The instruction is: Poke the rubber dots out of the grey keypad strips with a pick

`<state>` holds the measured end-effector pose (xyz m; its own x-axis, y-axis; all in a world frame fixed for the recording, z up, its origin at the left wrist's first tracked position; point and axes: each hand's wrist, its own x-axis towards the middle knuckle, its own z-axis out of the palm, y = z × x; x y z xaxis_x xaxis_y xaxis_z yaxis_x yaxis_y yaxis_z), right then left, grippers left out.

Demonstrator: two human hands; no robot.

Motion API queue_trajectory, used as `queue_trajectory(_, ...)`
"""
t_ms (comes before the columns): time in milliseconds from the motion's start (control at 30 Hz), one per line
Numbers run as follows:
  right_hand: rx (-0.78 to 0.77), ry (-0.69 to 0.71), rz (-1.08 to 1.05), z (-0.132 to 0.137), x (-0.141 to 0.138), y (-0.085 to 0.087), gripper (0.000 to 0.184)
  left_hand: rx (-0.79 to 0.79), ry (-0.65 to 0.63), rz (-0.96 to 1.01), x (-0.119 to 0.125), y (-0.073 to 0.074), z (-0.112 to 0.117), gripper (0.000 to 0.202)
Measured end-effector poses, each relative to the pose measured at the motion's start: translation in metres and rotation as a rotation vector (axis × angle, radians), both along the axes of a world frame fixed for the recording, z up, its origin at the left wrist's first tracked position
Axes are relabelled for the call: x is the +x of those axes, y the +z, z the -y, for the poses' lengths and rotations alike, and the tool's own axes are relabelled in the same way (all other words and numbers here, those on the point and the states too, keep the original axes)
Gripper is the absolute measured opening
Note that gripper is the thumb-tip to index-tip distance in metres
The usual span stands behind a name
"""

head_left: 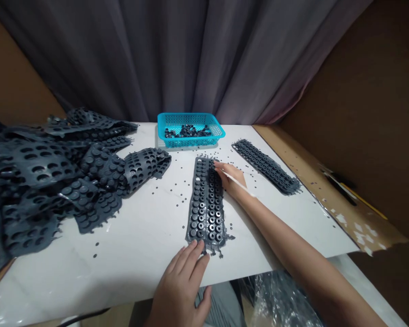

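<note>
Pinching a slim white stick (239, 183) in the right hand (236, 174), held it, in the head view, at the far right part of a studded dark rubbery sheet (206, 204) on the white tabletop (139, 259). Rested the left hand (184, 277), unclenched and grasping nothing, at the sheet's near edge. Had a second strip (266, 165) at right, a turquoise basket (191, 142) of small black pieces (191, 131) beyond, and a heap of similar sheets (54, 177) (badly crumpled) at left.

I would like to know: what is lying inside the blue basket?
A loose heap of small dark pieces lies inside the blue basket, with blue plastic showing around it. Anything beneath the upper pieces is covered and cannot be seen.
</note>
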<state>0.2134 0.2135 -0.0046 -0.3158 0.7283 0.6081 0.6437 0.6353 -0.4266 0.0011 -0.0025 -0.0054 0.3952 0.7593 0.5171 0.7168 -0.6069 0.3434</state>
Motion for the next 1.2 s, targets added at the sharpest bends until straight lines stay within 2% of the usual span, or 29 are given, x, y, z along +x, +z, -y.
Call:
queue_trajectory(67, -0.02, 0.008, -0.053, 0.001, -0.002, 0.003, 0.022, 0.017, 0.005, 0.002, 0.0, 0.0, 0.0, 0.037)
queue_trajectory(167, -0.109, 0.143, -0.131, 0.01, -0.007, 0.003, 0.017, 0.025, 0.017, 0.003, 0.001, 0.0, -0.001, 0.038)
queue_trajectory(333, -0.2, 0.247, -0.122, 0.017, -0.011, -0.002, 0.017, 0.019, 0.01, 0.003, 0.001, 0.001, -0.001, 0.038)
queue_trajectory(533, -0.173, 0.245, -0.085, 0.016, -0.009, -0.004, 0.017, 0.023, -0.005, 0.01, 0.0, 0.002, -0.003, 0.038)
queue_trajectory(733, -0.123, 0.22, 0.065, 0.011, -0.008, -0.002, 0.021, 0.027, -0.002, -0.001, 0.0, 0.004, -0.002, 0.038)
queue_trajectory(967, -0.066, 0.008, -0.043, -0.013, -0.001, -0.002, 0.024, 0.037, 0.003, -0.003, 0.0, 0.003, -0.002, 0.038)
queue_trajectory(1033, -0.094, 0.032, -0.082, -0.012, -0.003, -0.001, 0.022, 0.042, 0.001, -0.009, -0.001, 0.002, -0.002, 0.038)
queue_trajectory(1200, -0.226, 0.21, -0.187, -0.003, -0.009, -0.003, 0.021, 0.052, -0.004, -0.015, -0.001, 0.002, -0.003, 0.037)
